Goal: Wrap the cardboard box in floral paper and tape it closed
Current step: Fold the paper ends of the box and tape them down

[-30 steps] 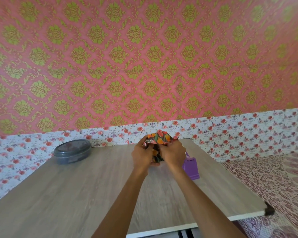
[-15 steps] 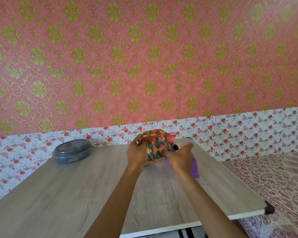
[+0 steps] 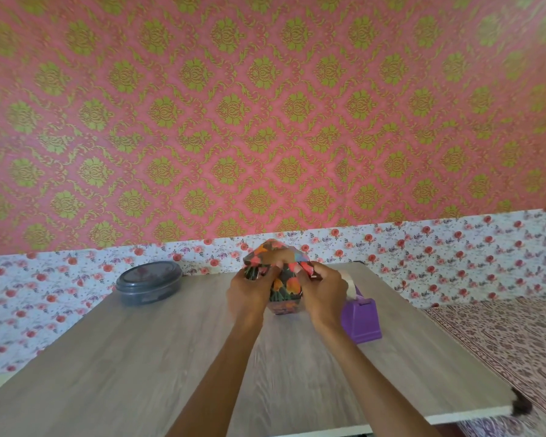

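Box [image 3: 282,290], head view: stood on end at far-centre of desk [image 3: 139,357], btwn both hands. Dark floral paper [image 3: 267,250] covers every face that shows and bunches to a loose peak on top. Can't tell if box bottom touches desk or hangs just above.

L hand [image 3: 249,293] on box's left side, grip clamped round it, fingers curled, thumb across the paper. R hand [image 3: 323,294] on right side, grip pinched on a paper fold near the top edge.

Purple tape dispenser [image 3: 363,321] on desk just right of R hand, its roll partly hidden behind the hand.

Round grey container [image 3: 148,282] at far-left of desk, well apart from box, lid on. Contents can't be made out thru the dark lid.

Pink-green wall [image 3: 265,121] behind, w/ floral strip along its base. Patterned cloth [image 3: 501,342] right of desk.
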Demonstrator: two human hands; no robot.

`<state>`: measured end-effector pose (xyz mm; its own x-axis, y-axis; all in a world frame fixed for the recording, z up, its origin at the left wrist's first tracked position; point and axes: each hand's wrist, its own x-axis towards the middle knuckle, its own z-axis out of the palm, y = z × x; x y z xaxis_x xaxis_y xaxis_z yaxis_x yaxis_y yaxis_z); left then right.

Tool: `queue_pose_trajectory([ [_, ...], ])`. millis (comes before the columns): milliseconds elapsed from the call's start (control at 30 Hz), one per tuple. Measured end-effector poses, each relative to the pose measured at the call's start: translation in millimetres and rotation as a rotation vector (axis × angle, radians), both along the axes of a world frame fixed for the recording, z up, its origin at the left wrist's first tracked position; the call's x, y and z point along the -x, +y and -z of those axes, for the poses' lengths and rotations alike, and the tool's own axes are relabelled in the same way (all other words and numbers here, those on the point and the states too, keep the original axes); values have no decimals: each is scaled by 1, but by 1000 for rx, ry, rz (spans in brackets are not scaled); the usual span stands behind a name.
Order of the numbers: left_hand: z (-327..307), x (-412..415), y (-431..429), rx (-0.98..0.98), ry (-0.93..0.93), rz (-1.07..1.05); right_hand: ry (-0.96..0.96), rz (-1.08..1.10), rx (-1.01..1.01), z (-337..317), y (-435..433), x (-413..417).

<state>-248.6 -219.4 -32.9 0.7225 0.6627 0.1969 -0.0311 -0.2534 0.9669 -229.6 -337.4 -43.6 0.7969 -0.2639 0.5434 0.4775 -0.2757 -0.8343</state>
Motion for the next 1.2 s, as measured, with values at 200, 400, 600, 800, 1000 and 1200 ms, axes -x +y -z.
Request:
queue_pose_trajectory([
  [200, 5, -4, -1, 75, -97, -12, -25, 10, -29, -3, 0, -3],
  [400, -11, 2, 10, -199, -215, 2, -46, -97, -34, -11, -19, -16],
  [600, -23, 0, 32, -235, -284, 266, 11, -266, 21, -21, -43, -35],
  [800, -18, -4, 29, -129, -319, 283, 48, -317, 26, -25, -51, -42],
  [1000, -20, -10, 21, -247, -366, 203, 14, -213, -61, -21, -43, -49],
  [1200, -12, -10, 20, -238, -390, 142, -74, -164, -121, -15, -32, -40],
])
